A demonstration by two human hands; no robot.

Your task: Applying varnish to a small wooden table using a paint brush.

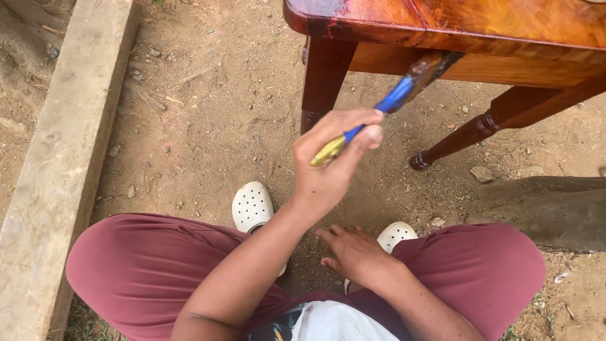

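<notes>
Left hand [338, 164], mid-frame, pinches a blue-handled brush [394, 98] by its tail, so the bristles reach the apron under the glossy red table [442, 25] at upper right. Right hand [353, 252] rests spread and empty between the knees, near white clogs [252, 205] on the dirt.

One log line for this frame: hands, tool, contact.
left hand: grips blue-handled brush | bristles: on table apron | right hand: resting by knee, holds nothing | ground: dirt
</notes>
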